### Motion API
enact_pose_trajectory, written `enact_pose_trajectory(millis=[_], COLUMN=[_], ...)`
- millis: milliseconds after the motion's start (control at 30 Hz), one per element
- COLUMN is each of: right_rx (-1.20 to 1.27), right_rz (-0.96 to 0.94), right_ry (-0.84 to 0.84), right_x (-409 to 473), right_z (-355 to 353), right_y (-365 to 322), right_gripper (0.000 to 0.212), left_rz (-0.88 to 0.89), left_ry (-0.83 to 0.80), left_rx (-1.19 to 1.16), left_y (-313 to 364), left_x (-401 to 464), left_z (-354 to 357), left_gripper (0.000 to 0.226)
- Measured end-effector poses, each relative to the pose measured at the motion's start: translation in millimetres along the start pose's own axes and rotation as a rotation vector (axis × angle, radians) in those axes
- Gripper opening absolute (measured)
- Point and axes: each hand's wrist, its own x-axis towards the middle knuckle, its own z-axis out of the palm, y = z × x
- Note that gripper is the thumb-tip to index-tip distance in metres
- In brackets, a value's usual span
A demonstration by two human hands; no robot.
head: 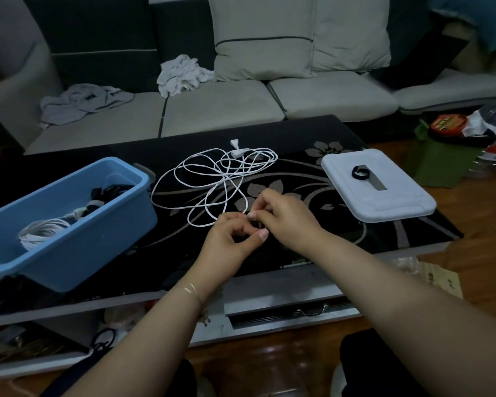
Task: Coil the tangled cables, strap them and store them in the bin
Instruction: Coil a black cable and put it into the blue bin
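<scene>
Cable: the white cable (215, 179) sprawls in loose loops at table centre, its near end drawn toward 6 o'clock.
Hands: left hand (229, 242) and right hand (284, 216) meet, pinching that end — likely starting a coil.
Bin: the blue bin (69, 224) waits at 9 o'clock, coils already inside.
Strap: a black strap (360, 172) sits ready on the white lid (384, 202) at 2 o'clock.

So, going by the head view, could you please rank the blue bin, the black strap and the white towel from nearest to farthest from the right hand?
1. Black strap, on the white lid, right.
2. Blue bin, left on the table.
3. White towel, back on the sofa.

Measured from the right hand.
</scene>
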Motion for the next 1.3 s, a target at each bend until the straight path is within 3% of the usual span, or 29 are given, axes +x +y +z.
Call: enact_pose_trajectory(millis=[200,467,667,767,933,1000,1200,1300], right_rx=[0.007,-0.011,-0.075,-0.125,-0.210,-0.229,-0.041,0.149], right_rz=[-0.150,-0.217,-0.191,-0.290,-0.468,-0.496,-0.315,-0.227], right_ry=[0.046,0.055,0.015,0.007,0.017,0.026,-0.015,0.013], right_x=[-6,1,0,0,-4,-4,2,-1], right_z=[0,-4,-10,-10,-7,-6,-5,-6], right_y=[-3,-7,-9,-6,-8,-9,-9,-11], right_gripper=[0.005,0.006,0.009,0.010,0.023,0.021,0.003,0.010], left_rz=[-0.060,-0.110,-0.197,-0.289,-0.274,-0.269,-0.305,-0.332], left_ry=[-0.039,0.127,0.096,0.028,-0.055,-0.038,0.002,0.033], left_rx=[-0.087,-0.123,-0.171,-0.255,-0.304,-0.313,-0.370,-0.362], left_y=[1,7,7,9,11,11,11,9], left_x=[1,-1,1,2,0,-1,4,8], left_z=[-6,3,-1,-5,-9,-9,-10,-13], left_gripper=[0.016,0.015,0.015,0.026,0.007,0.014,0.010,0.014])
